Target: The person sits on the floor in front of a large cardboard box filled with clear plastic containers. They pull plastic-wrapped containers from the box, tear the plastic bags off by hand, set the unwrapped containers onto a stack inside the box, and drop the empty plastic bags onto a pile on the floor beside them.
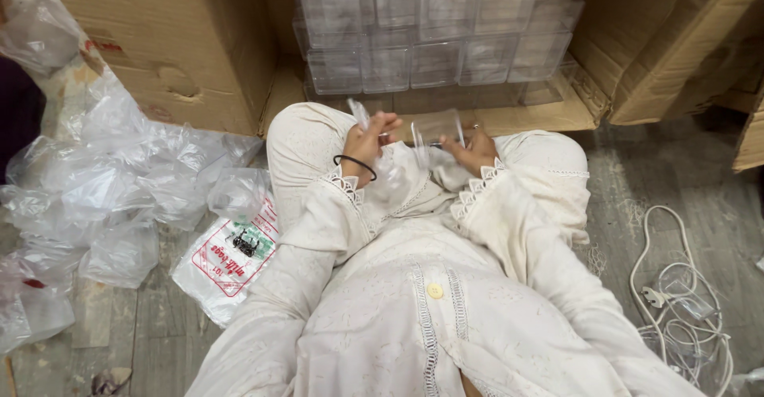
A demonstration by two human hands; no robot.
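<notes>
- Fingers of the right hand (471, 149) pinch the lower edge of a clear plastic box (438, 129), held over the lap between the knees; fingers of the left hand (368, 138) close narrowly on a small clear piece (358, 113), blurred, perhaps a lid.
- Box looks light, thin-walled and stiff, slick to the touch and likely to crack or scuff under a hard squeeze — best held at corners or along the rim, not the flat faces.
- Just ahead, stacked clear boxes (434, 35) stand in an open cardboard carton (557, 114), its flap edge near the knuckles.
- Another cardboard box (167, 39) closes the left.
- Crumpled plastic bags (119, 182) crowd the floor (621, 182) on the left, a white cable (676, 286) lies right — open room is mainly above the lap.
</notes>
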